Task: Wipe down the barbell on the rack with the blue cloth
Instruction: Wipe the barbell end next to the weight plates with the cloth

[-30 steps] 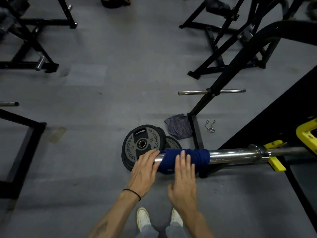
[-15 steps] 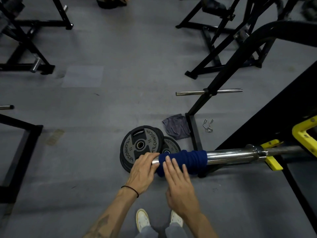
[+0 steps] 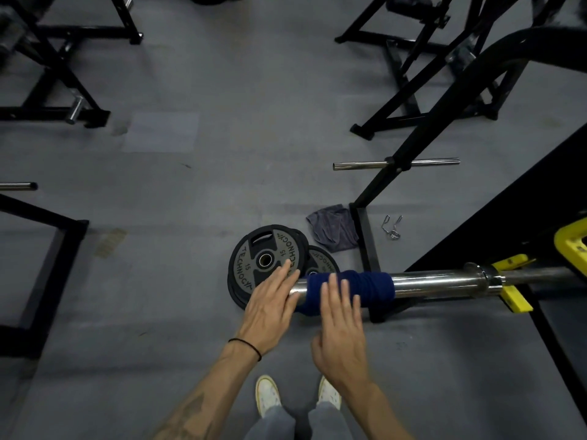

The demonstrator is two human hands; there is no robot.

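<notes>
Grey rubbery gym floor all around, with black steel frames at the far left and far right edges of the view. Two black weight plates lie stacked on the floor, the top one marked 15, and a crumpled grey rag sits just beside them against the foot of the black rack. A spring collar lies on the floor on the other side of that foot.

The barbell sits across the rack on yellow hooks, its chrome sleeve sticking out toward the plates. The blue cloth is wrapped around the sleeve near its free end.

Left hand rests flat on the bare tip of the sleeve, fingers straight and relaxed, not curled round anything; there's a black band on that wrist. Right hand lies palm-down on the cloth, fingers stretched out over the top of it, pressing rather than gripping. White shoes show at the bottom edge.
</notes>
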